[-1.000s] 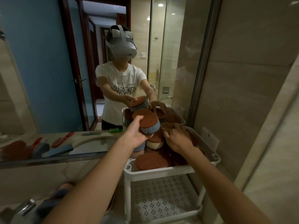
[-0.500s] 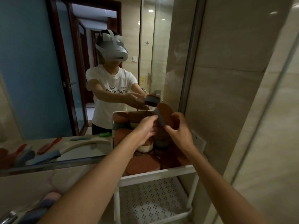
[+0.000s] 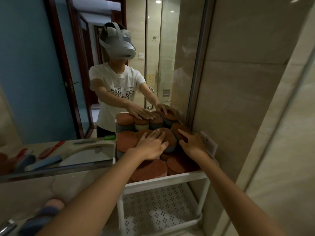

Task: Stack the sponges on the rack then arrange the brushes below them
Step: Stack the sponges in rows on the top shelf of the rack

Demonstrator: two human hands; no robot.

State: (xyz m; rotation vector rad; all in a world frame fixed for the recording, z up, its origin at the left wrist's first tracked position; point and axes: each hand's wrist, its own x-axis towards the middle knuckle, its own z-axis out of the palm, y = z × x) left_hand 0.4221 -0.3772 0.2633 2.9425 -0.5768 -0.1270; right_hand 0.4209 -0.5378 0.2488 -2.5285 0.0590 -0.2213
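Left hand and right hand, fingers flat and gripping nothing, are pressing round rust-topped sponges filling the white plastic rack. Stacking is seemingly finishing, and its perforated lower shelf is awaiting brushes.

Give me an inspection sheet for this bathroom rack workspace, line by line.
Surface: white rack, top tier full, perforated lower shelf below; counter beside it.
Job's things: brown-topped sponges stacked in the top tier; brushes seen only as mirror reflections, left.
Clutter: blurred blue-and-pink item on the counter's near edge.
Hands: left hand flat on the sponges; right hand rests on a tilted sponge.
Cables: nothing seen.
Surroundings: mirror, tiled wall.
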